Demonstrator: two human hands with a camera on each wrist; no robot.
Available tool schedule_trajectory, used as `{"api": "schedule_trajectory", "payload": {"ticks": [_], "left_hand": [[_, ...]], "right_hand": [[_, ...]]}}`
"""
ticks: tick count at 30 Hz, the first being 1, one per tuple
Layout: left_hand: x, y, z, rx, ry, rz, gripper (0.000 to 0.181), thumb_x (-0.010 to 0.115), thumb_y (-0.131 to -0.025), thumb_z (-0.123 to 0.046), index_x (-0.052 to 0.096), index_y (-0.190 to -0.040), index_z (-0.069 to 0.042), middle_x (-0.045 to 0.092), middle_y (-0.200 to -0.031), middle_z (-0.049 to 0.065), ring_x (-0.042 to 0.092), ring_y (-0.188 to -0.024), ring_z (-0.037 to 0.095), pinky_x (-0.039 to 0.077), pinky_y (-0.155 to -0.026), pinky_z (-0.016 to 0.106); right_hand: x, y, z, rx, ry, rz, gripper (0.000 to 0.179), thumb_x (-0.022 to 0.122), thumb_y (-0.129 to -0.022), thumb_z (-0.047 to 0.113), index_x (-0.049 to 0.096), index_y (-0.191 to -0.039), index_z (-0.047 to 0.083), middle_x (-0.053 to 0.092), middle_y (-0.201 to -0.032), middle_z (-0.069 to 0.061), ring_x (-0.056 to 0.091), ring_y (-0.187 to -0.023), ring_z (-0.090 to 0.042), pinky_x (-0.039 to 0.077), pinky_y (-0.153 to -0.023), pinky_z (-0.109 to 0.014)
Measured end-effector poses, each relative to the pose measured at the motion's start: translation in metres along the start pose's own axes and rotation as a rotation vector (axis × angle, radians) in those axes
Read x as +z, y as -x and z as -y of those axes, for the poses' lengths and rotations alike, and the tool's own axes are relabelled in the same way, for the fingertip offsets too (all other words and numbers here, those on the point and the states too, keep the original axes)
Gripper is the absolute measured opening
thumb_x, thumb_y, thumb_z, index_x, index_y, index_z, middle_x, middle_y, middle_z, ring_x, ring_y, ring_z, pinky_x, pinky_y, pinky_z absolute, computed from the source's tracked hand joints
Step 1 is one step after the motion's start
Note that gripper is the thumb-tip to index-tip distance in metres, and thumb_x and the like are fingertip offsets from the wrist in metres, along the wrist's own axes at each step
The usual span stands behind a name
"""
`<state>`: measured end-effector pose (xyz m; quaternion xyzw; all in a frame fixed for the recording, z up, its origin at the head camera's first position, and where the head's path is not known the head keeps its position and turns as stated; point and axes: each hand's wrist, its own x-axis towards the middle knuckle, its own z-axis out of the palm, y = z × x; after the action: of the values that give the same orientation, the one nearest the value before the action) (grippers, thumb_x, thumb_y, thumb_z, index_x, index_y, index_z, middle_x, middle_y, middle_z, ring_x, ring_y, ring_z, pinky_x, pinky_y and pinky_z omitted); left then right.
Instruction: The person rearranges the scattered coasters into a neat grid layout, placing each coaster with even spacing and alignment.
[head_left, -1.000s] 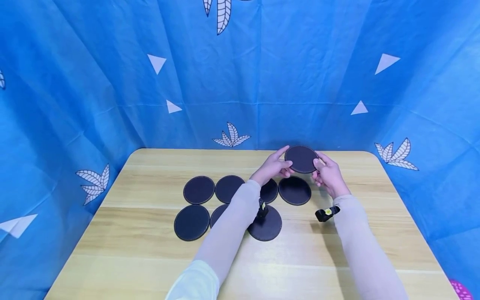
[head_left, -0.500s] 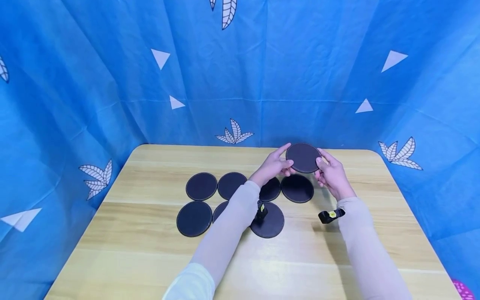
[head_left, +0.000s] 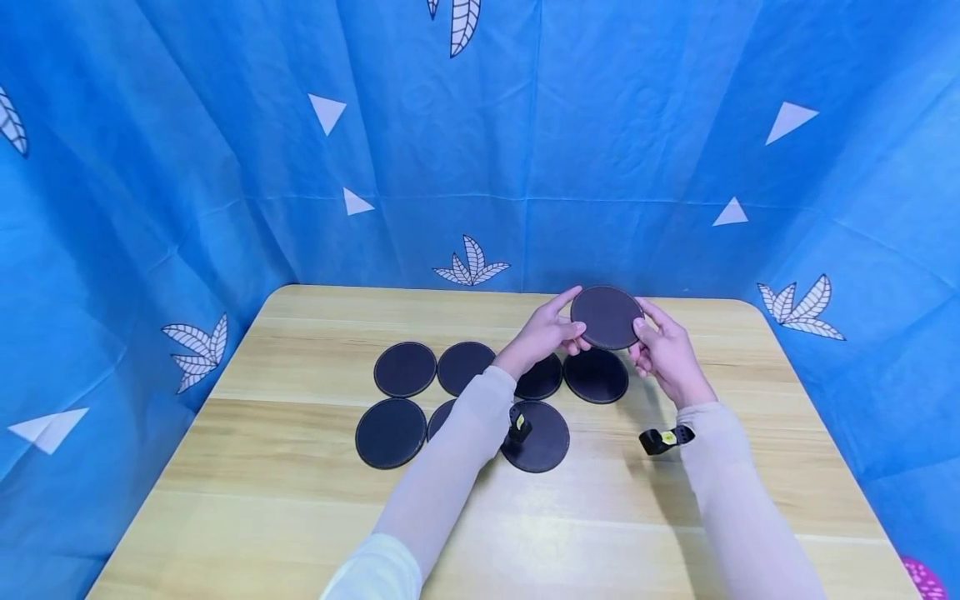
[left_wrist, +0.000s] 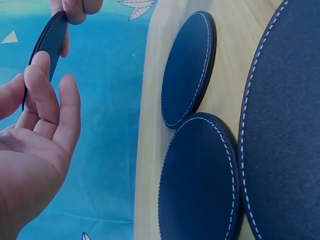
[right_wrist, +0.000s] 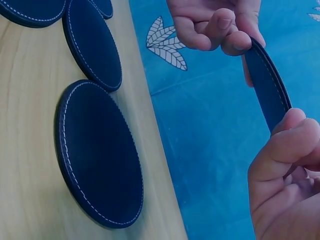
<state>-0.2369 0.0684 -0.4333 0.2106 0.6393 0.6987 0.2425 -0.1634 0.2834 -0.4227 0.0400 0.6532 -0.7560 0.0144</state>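
A round dark coaster [head_left: 606, 317] with a stitched edge is held up over the far right of the table, tilted toward the head camera. My left hand [head_left: 550, 332] pinches its left edge between thumb and fingers. On the opposite edge, my right hand [head_left: 666, 346] pinches it the same way. Just below it on the table lies another dark coaster [head_left: 596, 376], its upper edge overlapped by the held one in the head view. In the right wrist view the held coaster [right_wrist: 267, 82] appears nearly edge-on between both hands.
Several matching coasters lie in two rows on the wooden table [head_left: 247, 500], among them a far-left coaster [head_left: 405, 369], a near-left coaster [head_left: 390, 433] and a near-right coaster [head_left: 546, 442]. My left sleeve [head_left: 457, 442] covers part of them. A blue curtain [head_left: 630, 150] hangs behind the table.
The head view has shifted slightly, so the table and its coasters sit a little higher and to the right. Both hands keep hold of the coaster, which tilts a bit more toward the camera.
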Motion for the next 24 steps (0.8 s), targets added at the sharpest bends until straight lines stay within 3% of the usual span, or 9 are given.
{"api": "schedule_trajectory", "payload": {"ticks": [7,24], "left_hand": [[0.0,0.01,0.001,0.019,-0.006,-0.002,0.068,0.056,-0.102,-0.002,0.028,-0.161,-0.02,0.071,-0.079,0.011,0.064,-0.063,0.019,0.055,-0.065,0.027],[0.009,0.033,-0.003,0.001,0.025,-0.014,0.069,0.055,-0.102,0.002,0.028,-0.161,-0.021,0.07,-0.079,0.015,0.061,-0.061,0.019,0.056,-0.065,0.027]], "right_hand": [[0.004,0.007,0.001,-0.004,-0.033,0.029,0.052,0.044,-0.109,0.014,0.03,-0.158,0.008,0.055,-0.058,-0.004,0.044,-0.041,-0.009,0.042,-0.038,-0.022],[0.01,0.027,0.001,0.039,-0.009,0.044,0.056,0.042,-0.11,0.018,0.021,-0.161,0.011,0.056,-0.058,-0.003,0.045,-0.043,-0.01,0.043,-0.041,-0.024]]}}
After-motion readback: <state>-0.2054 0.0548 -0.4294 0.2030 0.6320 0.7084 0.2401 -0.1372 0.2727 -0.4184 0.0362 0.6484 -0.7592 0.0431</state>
